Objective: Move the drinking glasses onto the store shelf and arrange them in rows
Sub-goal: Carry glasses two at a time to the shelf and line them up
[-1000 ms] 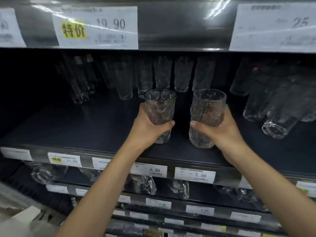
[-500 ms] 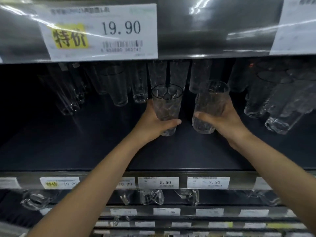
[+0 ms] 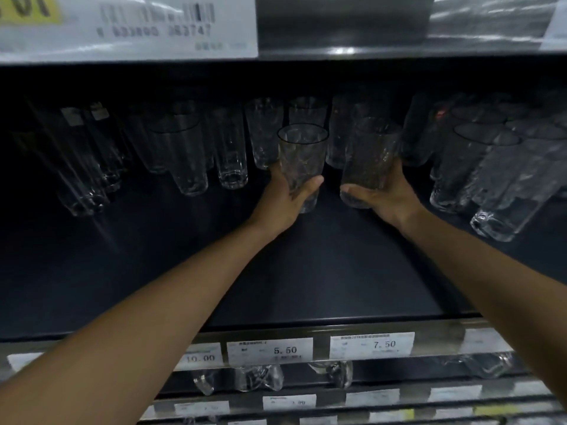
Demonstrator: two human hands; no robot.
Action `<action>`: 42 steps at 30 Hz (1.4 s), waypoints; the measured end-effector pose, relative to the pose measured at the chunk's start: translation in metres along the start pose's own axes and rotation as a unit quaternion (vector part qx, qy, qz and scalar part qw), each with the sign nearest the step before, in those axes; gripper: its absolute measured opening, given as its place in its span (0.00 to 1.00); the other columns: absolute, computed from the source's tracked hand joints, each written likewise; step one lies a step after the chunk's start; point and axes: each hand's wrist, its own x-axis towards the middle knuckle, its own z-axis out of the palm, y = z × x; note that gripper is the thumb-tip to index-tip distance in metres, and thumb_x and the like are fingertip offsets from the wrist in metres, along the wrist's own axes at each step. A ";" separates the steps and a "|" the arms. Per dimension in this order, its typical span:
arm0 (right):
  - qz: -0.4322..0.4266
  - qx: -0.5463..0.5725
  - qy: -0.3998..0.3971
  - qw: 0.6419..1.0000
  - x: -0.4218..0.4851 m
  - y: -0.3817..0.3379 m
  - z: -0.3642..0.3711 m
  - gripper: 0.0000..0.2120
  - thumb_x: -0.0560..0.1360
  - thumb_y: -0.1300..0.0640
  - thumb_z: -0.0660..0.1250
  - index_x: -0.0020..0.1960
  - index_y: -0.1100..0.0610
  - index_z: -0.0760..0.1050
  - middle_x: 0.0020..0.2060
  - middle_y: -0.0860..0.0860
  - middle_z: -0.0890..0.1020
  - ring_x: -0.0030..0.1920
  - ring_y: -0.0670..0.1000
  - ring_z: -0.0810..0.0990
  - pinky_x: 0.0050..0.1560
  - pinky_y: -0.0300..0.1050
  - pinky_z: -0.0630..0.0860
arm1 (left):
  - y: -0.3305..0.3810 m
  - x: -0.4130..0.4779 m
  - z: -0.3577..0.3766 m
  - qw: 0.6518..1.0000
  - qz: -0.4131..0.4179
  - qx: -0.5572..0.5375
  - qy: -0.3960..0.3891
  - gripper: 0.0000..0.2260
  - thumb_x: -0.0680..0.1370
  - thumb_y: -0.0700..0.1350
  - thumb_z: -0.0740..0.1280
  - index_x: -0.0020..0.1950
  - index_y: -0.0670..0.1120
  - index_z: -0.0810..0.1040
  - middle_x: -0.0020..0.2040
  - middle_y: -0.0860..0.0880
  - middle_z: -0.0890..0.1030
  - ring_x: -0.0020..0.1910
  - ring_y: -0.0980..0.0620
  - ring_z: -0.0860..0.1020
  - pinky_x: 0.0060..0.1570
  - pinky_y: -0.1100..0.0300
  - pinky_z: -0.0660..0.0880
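Both arms reach deep into the dark store shelf [image 3: 306,271]. My left hand [image 3: 283,199] grips a clear faceted drinking glass [image 3: 302,154] round its lower half, thumb across the front. My right hand [image 3: 388,197] grips a textured drinking glass [image 3: 369,154] the same way. The two glasses stand upright side by side, just in front of a back row of similar glasses [image 3: 265,133]. Whether their bases touch the shelf I cannot tell.
Tall clear glasses [image 3: 184,154] stand in rows at the back left, and a group of textured glasses [image 3: 497,185] at the right. The upper shelf edge [image 3: 337,29] hangs low overhead. Price tags [image 3: 270,351] line the shelf front; more glassware sits on lower shelves.
Both hands have carried their glasses farther back into the shelf, up to the back row. The camera has moved closer and the view has darkened.
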 end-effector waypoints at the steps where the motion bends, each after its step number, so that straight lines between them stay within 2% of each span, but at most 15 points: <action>1: 0.001 0.004 -0.004 1.000 0.003 0.001 -0.001 0.39 0.68 0.47 0.79 0.70 0.51 0.59 0.59 0.45 0.76 0.56 0.44 0.77 0.62 0.42 0.73 | -0.001 0.004 0.001 1.000 0.001 0.002 -0.001 0.32 0.79 0.54 0.66 0.76 0.43 0.55 0.67 0.55 0.70 0.65 0.60 0.69 0.59 0.78 0.64; 3: -0.001 0.013 -0.003 1.000 0.006 0.003 -0.001 0.36 0.68 0.48 0.79 0.67 0.50 0.61 0.58 0.45 0.77 0.54 0.42 0.78 0.61 0.41 0.73 | -0.002 0.010 0.003 1.000 -0.004 0.008 -0.004 0.31 0.80 0.55 0.64 0.76 0.43 0.55 0.67 0.56 0.69 0.64 0.61 0.68 0.56 0.78 0.63; 6: -0.019 0.012 0.016 1.000 0.013 0.007 0.002 0.33 0.67 0.48 0.79 0.62 0.48 0.62 0.60 0.47 0.77 0.59 0.47 0.77 0.63 0.43 0.74 | -0.004 0.020 0.007 1.000 0.001 0.018 0.006 0.30 0.79 0.57 0.64 0.75 0.43 0.60 0.69 0.52 0.72 0.66 0.59 0.71 0.63 0.69 0.66; 8: -0.022 0.012 0.019 1.000 0.018 0.009 0.003 0.32 0.66 0.48 0.80 0.61 0.48 0.63 0.59 0.47 0.77 0.59 0.47 0.77 0.63 0.44 0.74 | -0.007 0.027 0.009 1.000 0.003 0.021 0.017 0.28 0.78 0.57 0.66 0.73 0.44 0.64 0.67 0.51 0.75 0.65 0.57 0.73 0.65 0.64 0.69; 11: -0.010 0.010 0.011 1.000 0.025 0.010 0.000 0.35 0.66 0.48 0.80 0.66 0.50 0.64 0.56 0.44 0.76 0.57 0.47 0.77 0.61 0.42 0.73 | -0.008 0.033 0.011 0.999 0.000 0.017 0.033 0.30 0.75 0.59 0.70 0.71 0.45 0.67 0.65 0.51 0.77 0.62 0.55 0.76 0.62 0.61 0.72; 14: -0.001 0.010 0.016 1.000 0.030 0.012 0.000 0.39 0.66 0.47 0.79 0.68 0.52 0.61 0.57 0.44 0.75 0.58 0.47 0.77 0.62 0.44 0.74 | -0.012 0.040 0.010 0.999 -0.015 -0.005 0.044 0.34 0.71 0.59 0.74 0.70 0.44 0.67 0.62 0.51 0.78 0.59 0.57 0.78 0.61 0.60 0.75; 16: 0.001 0.012 0.018 1.000 0.032 0.013 0.001 0.40 0.67 0.47 0.79 0.69 0.53 0.60 0.57 0.44 0.75 0.58 0.47 0.77 0.63 0.44 0.74 | -0.013 0.044 0.010 0.999 -0.019 -0.003 0.046 0.38 0.67 0.65 0.75 0.68 0.44 0.70 0.60 0.52 0.80 0.58 0.58 0.79 0.60 0.58 0.77; 17: 0.003 0.014 0.019 1.000 0.033 0.013 0.001 0.40 0.67 0.48 0.79 0.70 0.54 0.60 0.57 0.44 0.74 0.57 0.46 0.77 0.62 0.43 0.74 | -0.014 0.046 0.011 0.999 -0.020 -0.002 0.047 0.38 0.66 0.66 0.75 0.67 0.45 0.71 0.60 0.52 0.80 0.57 0.58 0.80 0.59 0.58 0.78; 21: -0.003 0.012 0.017 1.000 0.035 0.014 0.000 0.40 0.67 0.46 0.79 0.70 0.52 0.61 0.56 0.43 0.75 0.57 0.46 0.77 0.62 0.43 0.74 | -0.010 0.045 0.015 0.998 -0.021 -0.005 0.063 0.28 0.72 0.56 0.75 0.66 0.46 0.69 0.59 0.52 0.79 0.56 0.57 0.78 0.53 0.66 0.75; 30: -0.022 0.015 0.044 0.999 0.040 0.018 0.004 0.35 0.66 0.48 0.80 0.67 0.52 0.68 0.56 0.45 0.79 0.56 0.46 0.79 0.58 0.40 0.75 | -0.011 0.047 0.014 0.997 -0.022 -0.003 0.077 0.18 0.72 0.55 0.75 0.58 0.50 0.79 0.49 0.58 0.82 0.49 0.65 0.79 0.49 0.69 0.76; 32: -0.017 0.019 0.049 0.999 0.041 0.021 0.005 0.37 0.65 0.47 0.80 0.68 0.53 0.68 0.56 0.45 0.80 0.56 0.47 0.80 0.60 0.43 0.76 | -0.012 0.049 0.014 0.997 -0.022 -0.003 0.076 0.19 0.72 0.56 0.75 0.58 0.48 0.80 0.50 0.56 0.83 0.50 0.64 0.80 0.48 0.70 0.75; 35: -0.001 0.026 0.062 0.998 0.044 0.025 0.005 0.38 0.62 0.45 0.81 0.65 0.52 0.67 0.56 0.45 0.81 0.55 0.47 0.81 0.61 0.49 0.77 | -0.014 0.051 0.015 0.996 -0.032 -0.017 0.083 0.25 0.70 0.57 0.76 0.61 0.45 0.78 0.52 0.53 0.83 0.51 0.59 0.82 0.49 0.65 0.77; 38: 0.006 0.024 0.067 0.997 0.045 0.024 0.005 0.34 0.62 0.45 0.81 0.61 0.50 0.67 0.55 0.46 0.80 0.55 0.48 0.80 0.62 0.48 0.77 | -0.016 0.054 0.016 0.995 -0.039 -0.035 0.089 0.26 0.69 0.57 0.77 0.61 0.44 0.78 0.53 0.51 0.84 0.51 0.57 0.82 0.49 0.65 0.78; 40: 0.006 0.022 0.070 0.997 0.044 0.023 0.004 0.33 0.63 0.44 0.81 0.60 0.50 0.67 0.56 0.46 0.80 0.55 0.47 0.80 0.62 0.46 0.76 | -0.015 0.054 0.016 0.994 -0.036 -0.040 0.095 0.24 0.70 0.55 0.77 0.60 0.44 0.77 0.52 0.51 0.84 0.50 0.57 0.82 0.47 0.67 0.77; 42: 0.008 0.018 0.066 0.998 0.043 0.022 0.004 0.33 0.63 0.45 0.81 0.61 0.50 0.67 0.56 0.46 0.79 0.55 0.48 0.79 0.61 0.45 0.76 | -0.015 0.054 0.016 0.994 -0.033 -0.041 0.098 0.23 0.70 0.55 0.77 0.59 0.44 0.77 0.51 0.50 0.84 0.49 0.56 0.83 0.48 0.64 0.78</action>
